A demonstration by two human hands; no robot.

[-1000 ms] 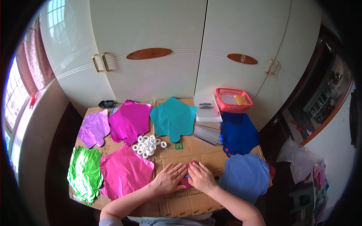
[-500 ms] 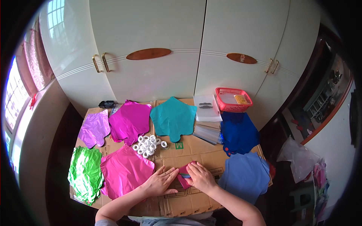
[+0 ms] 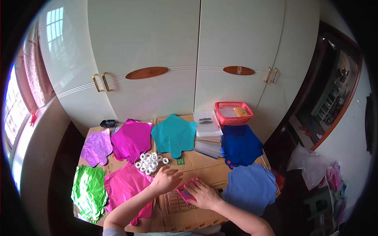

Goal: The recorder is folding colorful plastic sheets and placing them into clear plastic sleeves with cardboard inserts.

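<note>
My right hand [image 3: 202, 195] lies flat with its fingers stretched out over a small folded pink foil piece [image 3: 183, 194], pressing it on the cardboard; part of the piece is hidden under the palm. My left hand [image 3: 167, 181] is lifted off the cardboard to the left of it, fingers loosely bent and apart, with nothing visible in them. Just beyond it sits a heap of small white rolls [image 3: 148, 163], with one roll [image 3: 165, 161] lying apart. Beneath my left forearm spreads a stack of flat, star-shaped pink foil balloons [image 3: 125, 184].
Around the cardboard [image 3: 189, 167] lie green [image 3: 89, 192], lilac [image 3: 97, 147], magenta [image 3: 132, 139], teal [image 3: 174, 135], dark blue [image 3: 242, 145] and light blue [image 3: 251, 188] foil stacks. Clear plastic sleeves [image 3: 208, 147] and a red basket [image 3: 234, 113] stand at the back, before the white cabinet [image 3: 145, 39].
My left hand has left the folded pink foil and risen toward the white rolls. The right hand has flattened over the foil. The whole view has tilted upward.
</note>
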